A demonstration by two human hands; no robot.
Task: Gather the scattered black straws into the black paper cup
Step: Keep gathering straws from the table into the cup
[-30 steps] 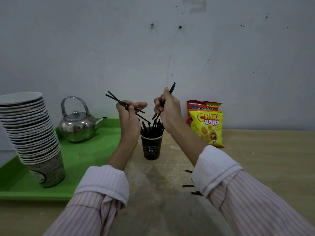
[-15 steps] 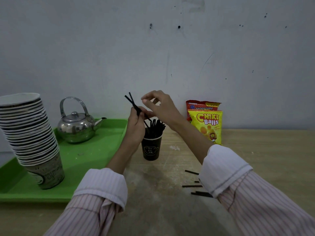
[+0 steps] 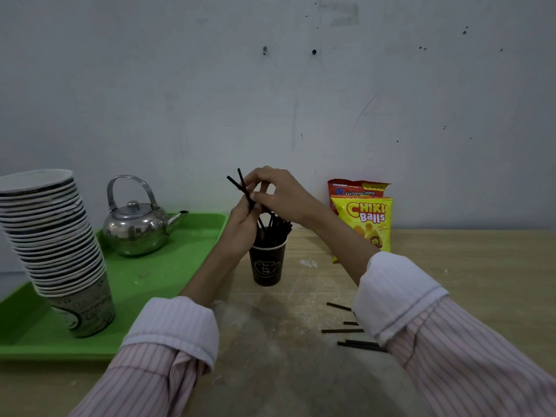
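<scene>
The pale scuffed wooden table [image 3: 466, 266] bears a flat green plastic tray [image 3: 168, 275] at left, an upright black paper cup [image 3: 267, 266] mid-table, a yellow snack bag [image 3: 365, 224] by the wall, and several thin black straws [image 3: 341, 330] lying loose at right.

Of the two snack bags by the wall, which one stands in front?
The yellow Chiki Balls bag. It overlaps the red Kentang Goreng bag behind it, of which mainly the top strip shows.

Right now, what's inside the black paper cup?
Black straws stand in the black paper cup, tips poking above its rim. The cup's wall hides their lower ends, and the right hand covers some tips.
</scene>
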